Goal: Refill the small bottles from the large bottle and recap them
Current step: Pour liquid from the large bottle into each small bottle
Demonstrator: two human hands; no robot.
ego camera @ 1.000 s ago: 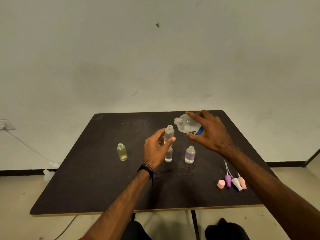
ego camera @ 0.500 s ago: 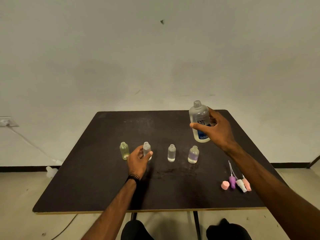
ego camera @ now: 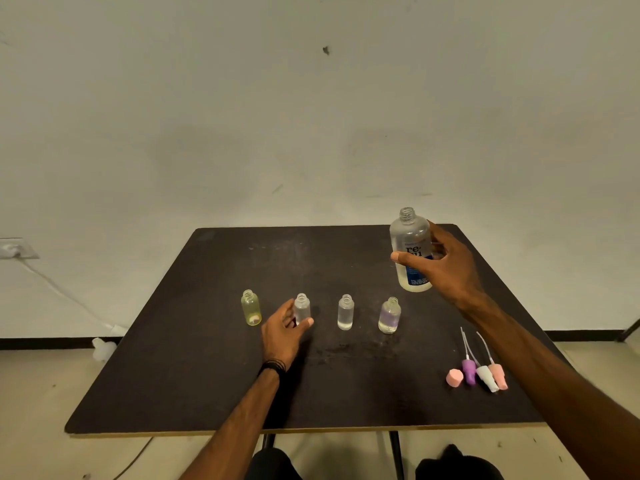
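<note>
Several small uncapped bottles stand in a row on the dark table: a yellow one, a clear one, another clear one and a purple-tinted one. My left hand wraps around the second bottle, which stands on the table. My right hand holds the large clear uncapped bottle with a blue label upright above the table's back right.
Spray caps with dip tubes lie at the front right: a pink cap, a purple one, a white one and a pink one. A cable and wall socket are at the left. A white object lies on the floor.
My right hand tipped the large bottle back upright and moved it right. My left hand set down the filled clear bottle and moved left to grip the neighbouring clear one.
</note>
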